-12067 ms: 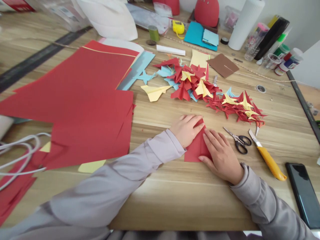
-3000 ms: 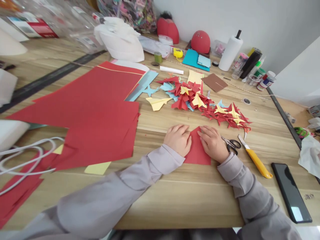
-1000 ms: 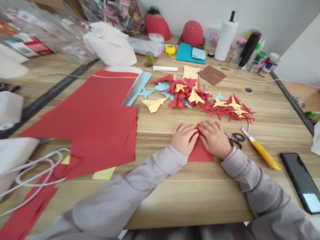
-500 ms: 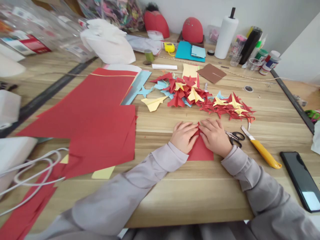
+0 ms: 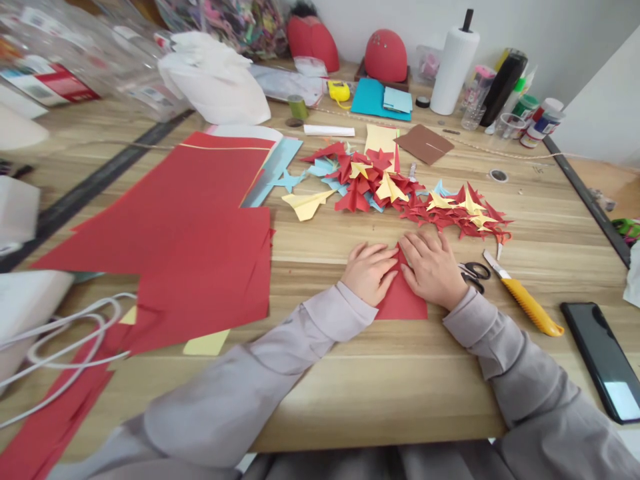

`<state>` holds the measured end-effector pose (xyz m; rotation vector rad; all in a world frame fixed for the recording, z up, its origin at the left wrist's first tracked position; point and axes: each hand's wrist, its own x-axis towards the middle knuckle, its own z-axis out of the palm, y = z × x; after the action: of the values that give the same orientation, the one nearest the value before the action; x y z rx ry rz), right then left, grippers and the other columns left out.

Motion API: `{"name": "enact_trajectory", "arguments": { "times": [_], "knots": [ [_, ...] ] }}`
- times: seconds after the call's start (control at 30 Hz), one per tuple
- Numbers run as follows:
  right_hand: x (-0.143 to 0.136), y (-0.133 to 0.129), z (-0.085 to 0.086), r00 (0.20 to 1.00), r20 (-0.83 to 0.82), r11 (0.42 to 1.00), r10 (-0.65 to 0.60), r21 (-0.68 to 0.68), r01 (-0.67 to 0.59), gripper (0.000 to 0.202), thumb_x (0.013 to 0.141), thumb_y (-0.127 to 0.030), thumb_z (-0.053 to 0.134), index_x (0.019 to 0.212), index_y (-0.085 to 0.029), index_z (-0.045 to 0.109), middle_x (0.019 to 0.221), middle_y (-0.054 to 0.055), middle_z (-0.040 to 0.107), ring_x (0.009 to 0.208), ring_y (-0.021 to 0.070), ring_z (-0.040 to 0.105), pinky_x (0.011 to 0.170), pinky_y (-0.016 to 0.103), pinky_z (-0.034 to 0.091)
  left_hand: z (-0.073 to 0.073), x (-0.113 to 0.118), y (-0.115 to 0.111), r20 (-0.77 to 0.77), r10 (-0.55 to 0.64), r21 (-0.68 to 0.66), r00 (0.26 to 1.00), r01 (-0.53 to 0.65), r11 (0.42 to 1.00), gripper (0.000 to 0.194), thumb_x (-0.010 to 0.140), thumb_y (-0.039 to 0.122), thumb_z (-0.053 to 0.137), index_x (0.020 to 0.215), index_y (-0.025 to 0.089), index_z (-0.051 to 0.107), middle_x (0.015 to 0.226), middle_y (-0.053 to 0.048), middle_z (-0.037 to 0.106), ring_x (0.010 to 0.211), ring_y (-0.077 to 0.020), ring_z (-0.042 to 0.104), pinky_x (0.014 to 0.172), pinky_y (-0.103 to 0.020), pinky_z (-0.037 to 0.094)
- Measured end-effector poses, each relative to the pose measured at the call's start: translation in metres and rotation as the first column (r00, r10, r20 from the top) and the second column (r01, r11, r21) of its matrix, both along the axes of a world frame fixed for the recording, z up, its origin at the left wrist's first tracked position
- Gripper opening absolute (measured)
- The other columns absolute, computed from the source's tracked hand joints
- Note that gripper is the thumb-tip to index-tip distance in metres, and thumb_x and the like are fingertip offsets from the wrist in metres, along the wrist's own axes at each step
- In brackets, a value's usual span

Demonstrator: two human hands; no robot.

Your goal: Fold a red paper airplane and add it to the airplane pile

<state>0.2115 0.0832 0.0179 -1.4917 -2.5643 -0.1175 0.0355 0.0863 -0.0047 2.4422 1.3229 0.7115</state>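
Red paper point(image 5: 404, 303) pressed down

It lies on the counter point(image 5: 375, 393), right of the frame's centre, fingers of the left hand point(image 5: 369, 272) and right hand point(image 5: 433, 268) pressing its upper part, probably keeping folds aligned; I cannot tell whether they pinch. Scissors point(image 5: 470, 275) sit close by, seemingly for easy reach.

You sit at a wooden table point(image 5: 375, 387) whose pale grain runs from side to side, a black strip point(image 5: 95, 187) slanting across it on your left. Behind it stands a plain light-grey wall point(image 5: 550, 27), with a whiter surface point(image 5: 613, 117) angling in at your right. Soft light leaves a faint sheen near you.
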Motion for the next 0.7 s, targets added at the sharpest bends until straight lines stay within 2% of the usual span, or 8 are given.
{"name": "enact_trajectory", "arguments": {
  "times": [0.2, 0.7],
  "knots": [
    [0.0011, 0.0004, -0.0005, 1.000, 0.000, 1.000, 0.000, -0.005, 0.000, 0.046, 0.092, -0.035, 0.038, 0.133, -0.017, 0.049, 0.140, 0.013, 0.047, 0.126, 0.0328, 0.039, 0.108, 0.056, 0.019, 0.0006, -0.0020, 0.0015, -0.013, -0.011, -0.005, 1.000, 0.011, 1.000, 0.023, 0.085, 0.026, 0.051, 0.096, 0.024, 0.071, 0.118, -0.005, 0.067, 0.117, -0.0250, 0.054, 0.106, -0.052, 0.031],
    [0.0009, 0.0000, -0.0018, 1.000, -0.008, 1.000, -0.008, -0.022, 0.008, 0.046, 0.093, -0.035, 0.038, 0.135, -0.018, 0.048, 0.142, 0.012, 0.046, 0.128, 0.0336, 0.037, 0.106, 0.057, 0.022, 0.0019, -0.0050, 0.0037, -0.013, -0.021, -0.013, 1.000, 0.021, 1.000, 0.024, 0.086, 0.023, 0.049, 0.092, 0.027, 0.072, 0.116, -0.002, 0.068, 0.116, -0.0233, 0.055, 0.105, -0.051, 0.031]
  ]
}}
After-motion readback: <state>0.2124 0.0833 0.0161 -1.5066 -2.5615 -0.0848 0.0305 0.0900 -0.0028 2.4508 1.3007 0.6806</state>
